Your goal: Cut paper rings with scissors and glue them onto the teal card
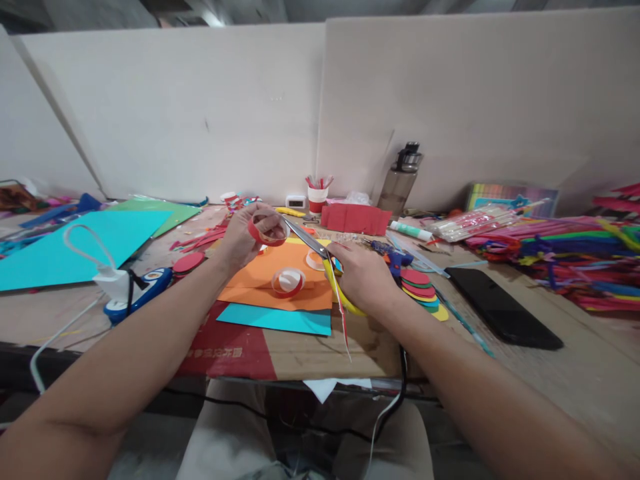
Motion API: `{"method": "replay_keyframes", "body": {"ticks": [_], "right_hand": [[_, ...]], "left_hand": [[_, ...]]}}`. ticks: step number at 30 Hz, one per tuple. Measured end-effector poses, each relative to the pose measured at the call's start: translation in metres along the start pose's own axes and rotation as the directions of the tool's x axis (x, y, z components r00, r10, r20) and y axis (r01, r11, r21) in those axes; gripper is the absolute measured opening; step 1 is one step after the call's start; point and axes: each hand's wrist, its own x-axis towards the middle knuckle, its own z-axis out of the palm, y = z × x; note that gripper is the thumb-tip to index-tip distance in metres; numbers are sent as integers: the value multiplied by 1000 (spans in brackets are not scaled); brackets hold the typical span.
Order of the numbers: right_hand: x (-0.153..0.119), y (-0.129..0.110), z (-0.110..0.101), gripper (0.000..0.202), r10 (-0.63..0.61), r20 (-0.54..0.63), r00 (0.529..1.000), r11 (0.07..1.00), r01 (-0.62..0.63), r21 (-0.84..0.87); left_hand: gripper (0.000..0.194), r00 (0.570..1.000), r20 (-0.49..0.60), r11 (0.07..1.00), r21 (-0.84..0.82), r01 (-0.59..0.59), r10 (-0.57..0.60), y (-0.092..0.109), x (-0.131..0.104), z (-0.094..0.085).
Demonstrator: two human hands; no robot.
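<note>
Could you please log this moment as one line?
left hand: holds red ring; right hand: holds yellow-handled scissors; below: orange paper

White partition panels, cluttered worktable, bright ceiling light

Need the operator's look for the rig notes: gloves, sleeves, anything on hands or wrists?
Bare-handed: no gloves on the left hand or right hand. No sleeves on the visible forearms, no watch or bracelet. No ring seen, though some fingers are hidden. No cables or markings worn. Pale trousers below.
</note>
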Motion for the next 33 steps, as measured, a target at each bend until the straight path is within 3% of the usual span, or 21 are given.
{"method": "replay_keyframes", "body": {"ticks": [13, 24, 29, 33], "right_hand": [[-1, -1, 0, 41, 5, 20, 1000, 1000, -5, -17], [0, 0, -2, 37, -32, 19, 999, 999, 32, -32], [0, -2, -2, 35, -12, 28, 1000, 1000, 13, -12], [0, -1, -2, 34, 6, 36, 999, 1000, -5, -14]], "left_hand": [[35, 994, 46, 995, 8, 97, -97, -4, -1, 0], [34, 995, 78, 997, 51, 51, -55, 0, 0, 1], [32, 990, 98, 993, 70, 93, -99, -3, 1, -1], [29, 993, 83, 997, 9, 81, -81, -5, 1, -2]]}}
